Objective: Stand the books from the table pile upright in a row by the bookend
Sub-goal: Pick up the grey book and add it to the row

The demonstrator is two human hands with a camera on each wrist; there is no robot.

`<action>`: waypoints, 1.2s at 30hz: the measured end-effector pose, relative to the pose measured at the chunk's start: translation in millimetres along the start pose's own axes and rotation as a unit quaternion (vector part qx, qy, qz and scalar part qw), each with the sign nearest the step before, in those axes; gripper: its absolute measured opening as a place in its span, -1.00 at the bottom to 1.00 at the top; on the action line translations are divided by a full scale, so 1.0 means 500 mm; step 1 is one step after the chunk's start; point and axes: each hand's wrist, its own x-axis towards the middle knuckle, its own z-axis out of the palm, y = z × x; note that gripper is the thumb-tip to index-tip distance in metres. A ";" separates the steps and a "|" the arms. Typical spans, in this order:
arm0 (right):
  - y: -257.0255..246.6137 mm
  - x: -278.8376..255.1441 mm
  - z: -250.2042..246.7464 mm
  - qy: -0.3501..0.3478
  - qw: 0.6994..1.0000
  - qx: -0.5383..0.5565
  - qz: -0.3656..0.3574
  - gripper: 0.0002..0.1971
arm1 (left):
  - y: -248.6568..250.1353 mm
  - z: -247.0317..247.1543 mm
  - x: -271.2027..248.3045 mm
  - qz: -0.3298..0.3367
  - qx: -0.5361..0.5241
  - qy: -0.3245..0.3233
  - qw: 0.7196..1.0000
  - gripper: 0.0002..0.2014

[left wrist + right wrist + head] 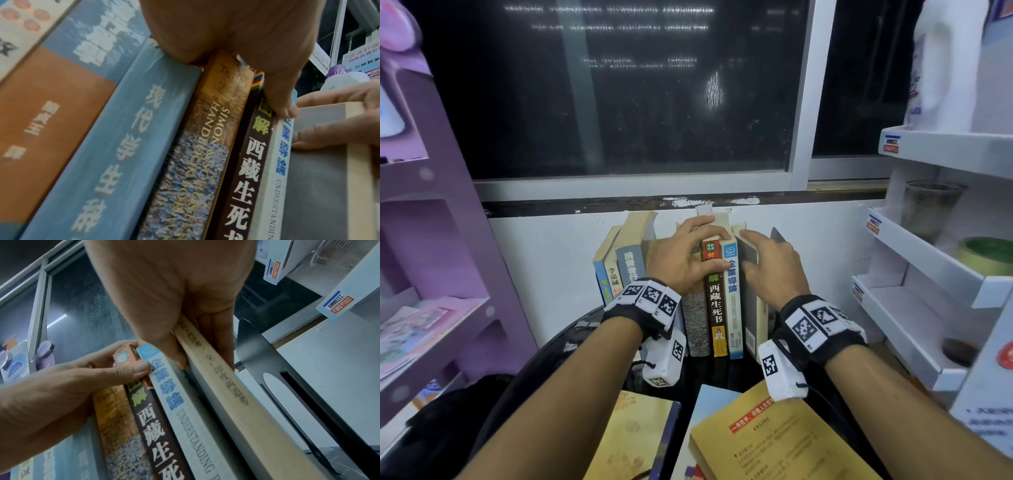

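A row of books stands upright against the white wall on a black table (580, 337). My left hand (717, 249) grips the tops of the brown-spined book (715, 308) and the mottled handbook (695, 320), and its thumb (284, 108) lies across to the white book with blue lettering (732, 301). My right hand (748, 250) holds the grey-covered book (750, 308) at the row's right end, thumb on the cover and fingers behind it, next to the black metal bookend (777, 236). A yellow book (774, 442), a pale blue book (710, 404) and a tan book (633, 438) lie flat near me.
Several blue and cream books (631, 253) lean at the row's left end. A purple shelf unit (431, 212) stands at the left and a white shelf unit (928, 260) with a glass cup (928, 209) at the right. A dark window sill (619, 205) runs above the books.
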 end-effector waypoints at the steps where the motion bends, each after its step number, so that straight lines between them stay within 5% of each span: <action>1: 0.001 0.000 0.001 0.005 1.000 -0.004 -0.003 -0.62 | 0.000 0.001 0.000 0.001 0.002 0.002 1.000 -0.60; 11: 0.024 0.014 0.033 -0.046 0.998 0.033 -0.007 -0.51 | -0.001 -0.002 -0.002 -0.003 0.003 0.002 1.000 -0.59; 20: 0.058 0.030 -0.019 -0.267 0.962 0.064 -0.005 0.05 | 0.007 -0.003 -0.004 -0.011 -0.002 0.004 1.000 -0.62; 31: 0.071 0.038 0.017 -0.297 0.952 0.061 -0.029 0.26 | 0.012 -0.004 -0.004 -0.012 0.009 0.003 1.000 -0.63; 36: 0.078 0.036 0.025 -0.265 0.958 0.105 -0.028 0.19 | 0.011 -0.002 -0.003 -0.015 0.008 0.005 1.000 -0.62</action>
